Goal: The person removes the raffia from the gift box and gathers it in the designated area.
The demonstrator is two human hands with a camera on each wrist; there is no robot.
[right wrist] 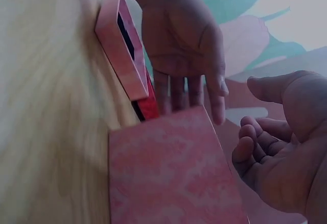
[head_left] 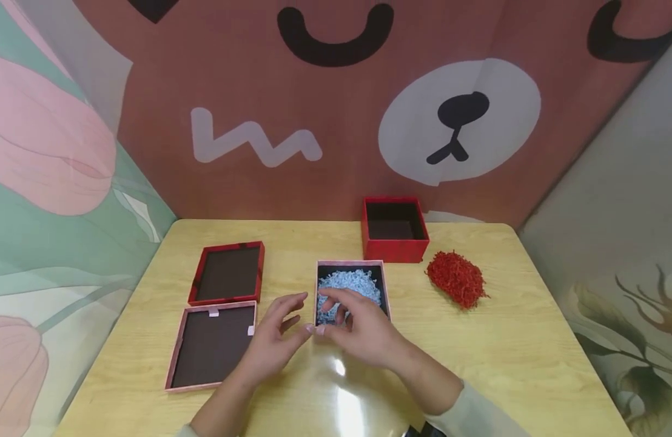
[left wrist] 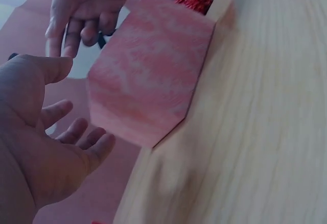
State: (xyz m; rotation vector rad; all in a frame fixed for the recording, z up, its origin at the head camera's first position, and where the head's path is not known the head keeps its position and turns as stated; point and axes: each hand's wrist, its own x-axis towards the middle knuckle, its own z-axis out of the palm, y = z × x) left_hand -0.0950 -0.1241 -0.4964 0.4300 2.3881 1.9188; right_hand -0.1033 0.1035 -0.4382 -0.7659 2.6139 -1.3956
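A pink box (head_left: 350,263) stands on the table with a heap of light blue shredded paper (head_left: 353,281) inside. My right hand (head_left: 363,331) hovers over its near part, fingers loosely bent and nothing between them. Just left of the box is my left hand (head_left: 277,340), fingers spread in a relaxed curve around bare air. The two thumb tips come close together at the near left corner. In the left wrist view the patterned outer wall of the pink box (left wrist: 150,71) shows beside both hands; the right wrist view also shows this wall (right wrist: 171,168).
Left of my left hand lies a pink lid (head_left: 216,346), hollow side up, with a red lid (head_left: 230,273) behind it. At the back stands a red box (head_left: 396,250). A clump of red shredded paper (head_left: 456,279) lies to its right. A patterned curtain closes the far side.
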